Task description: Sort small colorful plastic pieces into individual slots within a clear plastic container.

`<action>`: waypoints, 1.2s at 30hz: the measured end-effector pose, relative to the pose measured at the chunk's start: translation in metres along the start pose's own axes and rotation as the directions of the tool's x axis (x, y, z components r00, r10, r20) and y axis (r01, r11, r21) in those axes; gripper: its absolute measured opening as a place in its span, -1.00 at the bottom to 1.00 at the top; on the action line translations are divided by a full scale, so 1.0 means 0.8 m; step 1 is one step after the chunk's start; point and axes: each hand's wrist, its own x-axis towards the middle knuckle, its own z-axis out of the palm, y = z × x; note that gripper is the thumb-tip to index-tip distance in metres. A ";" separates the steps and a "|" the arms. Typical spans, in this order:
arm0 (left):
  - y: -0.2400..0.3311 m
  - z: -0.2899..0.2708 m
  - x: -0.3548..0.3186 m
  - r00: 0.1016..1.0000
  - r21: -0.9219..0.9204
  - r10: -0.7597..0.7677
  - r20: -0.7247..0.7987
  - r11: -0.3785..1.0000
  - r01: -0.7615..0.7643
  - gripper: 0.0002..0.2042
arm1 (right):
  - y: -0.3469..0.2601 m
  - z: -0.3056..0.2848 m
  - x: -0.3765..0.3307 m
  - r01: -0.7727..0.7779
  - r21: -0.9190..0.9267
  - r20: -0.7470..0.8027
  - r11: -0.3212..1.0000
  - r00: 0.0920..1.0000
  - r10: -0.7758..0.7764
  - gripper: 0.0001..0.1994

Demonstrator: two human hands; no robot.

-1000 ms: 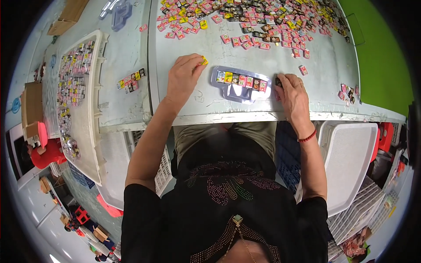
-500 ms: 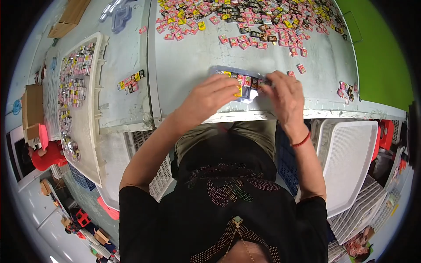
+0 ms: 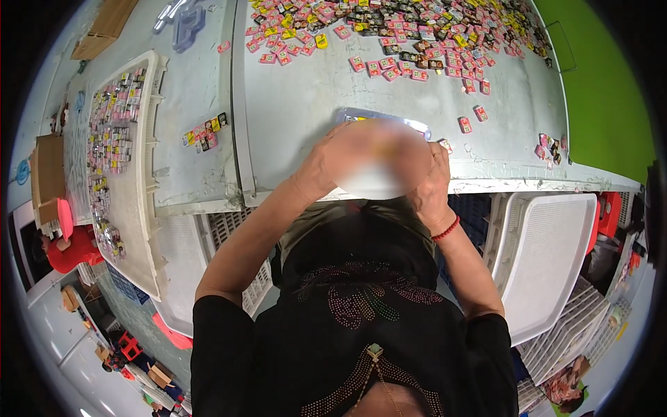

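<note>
A clear plastic tray [image 3: 413, 124] lies near the front edge of the table, only its far rim showing; small yellow and pink boxes show there. A round blur hides the rest of the tray and most of my fingers. My left hand [image 3: 318, 170] is at the tray's left side, wrist bent inward. On the right side my right hand [image 3: 431, 191] comes in close to the tray, its outer fingers curled. What either hand holds cannot be made out. Just beyond the right fingers sits a small box [image 3: 446, 146], partly covered. Two pink boxes [image 3: 465, 125] lie farther right.
A large spread of small pink, black and yellow boxes [image 3: 424, 48] covers the table's far side. A small group [image 3: 206, 132] lies at left, another [image 3: 551, 148] at right. A white tray [image 3: 142, 187] with filled packs stands left; empty clear trays [image 3: 187, 31] lie far left.
My right hand has moved left and nearer my body, closer to the left one. A blur now covers the fingers and most of the plastic tray, which showed its boxes before.
</note>
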 end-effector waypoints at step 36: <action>-0.033 0.003 -0.002 0.989 0.357 0.016 -0.146 0.933 0.038 -0.80 | 0.028 0.005 0.032 0.048 -0.142 -0.003 0.989 0.999 -0.049 -0.73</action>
